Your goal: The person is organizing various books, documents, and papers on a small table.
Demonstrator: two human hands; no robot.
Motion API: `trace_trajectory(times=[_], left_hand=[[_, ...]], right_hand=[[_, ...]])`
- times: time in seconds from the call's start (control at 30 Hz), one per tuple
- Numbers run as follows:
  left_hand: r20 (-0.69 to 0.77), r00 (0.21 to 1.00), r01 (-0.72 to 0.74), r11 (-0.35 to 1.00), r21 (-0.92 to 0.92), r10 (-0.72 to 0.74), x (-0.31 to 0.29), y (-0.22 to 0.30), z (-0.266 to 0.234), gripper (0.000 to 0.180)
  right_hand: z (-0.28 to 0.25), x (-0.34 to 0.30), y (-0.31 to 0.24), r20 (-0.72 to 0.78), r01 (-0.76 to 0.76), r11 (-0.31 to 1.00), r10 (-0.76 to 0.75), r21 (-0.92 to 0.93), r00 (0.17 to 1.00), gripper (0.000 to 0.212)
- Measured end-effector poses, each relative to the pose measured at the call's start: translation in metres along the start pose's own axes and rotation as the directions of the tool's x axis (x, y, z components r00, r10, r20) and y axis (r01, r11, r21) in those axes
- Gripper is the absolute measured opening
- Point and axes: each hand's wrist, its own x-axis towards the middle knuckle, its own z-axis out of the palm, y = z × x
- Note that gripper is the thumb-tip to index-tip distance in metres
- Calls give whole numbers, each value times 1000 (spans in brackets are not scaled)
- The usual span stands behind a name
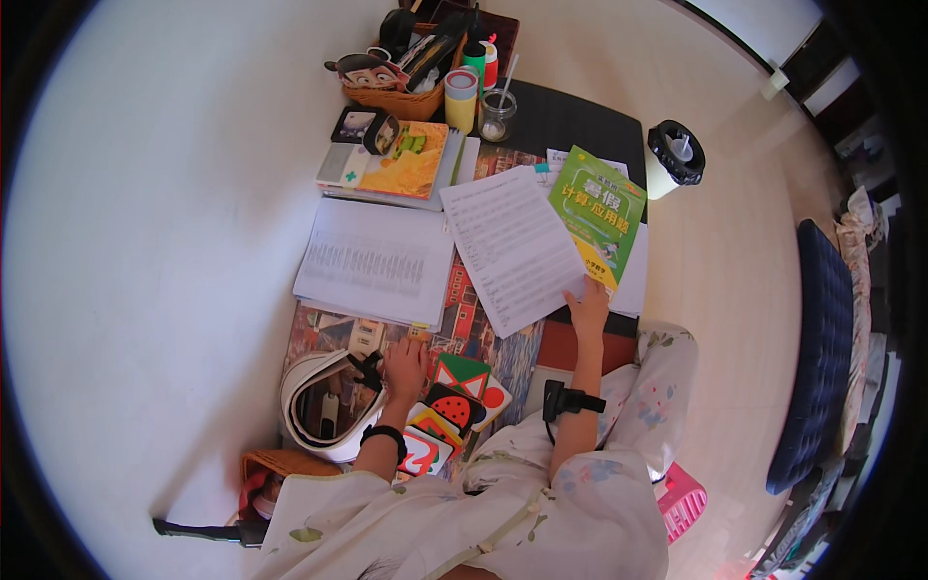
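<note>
R hand point(588, 307) at near end of green book point(597, 217), by tabletop point(585, 121) right edge; fingers on cover, grip unclear. Printed sheet point(512, 246) slanted just L of book. L hand point(404, 369) betw. white container point(338, 447) & picture cards point(454, 408), nr tabletop's near-left corner; fingers curled, can't tell if holding anything.
</note>
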Motion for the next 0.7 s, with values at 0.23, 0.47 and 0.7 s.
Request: trace_trajectory(times=[0.23,0.47,0.7], left_hand=[[-1,1000,-4,1000,19,4,-1,0,1,12],[-27,999,-30,999,13,30,2,3,-1,12],[-19,1000,-23,1000,21,24,0,0,-1,12]], right_hand=[[4,-3,-2,-135,-87,992,73,-95,988,55],[10,-1,16,-40,-261,926,282,274,959,31],[2,-1,-1,-105,-296,914,335,276,936,20]])
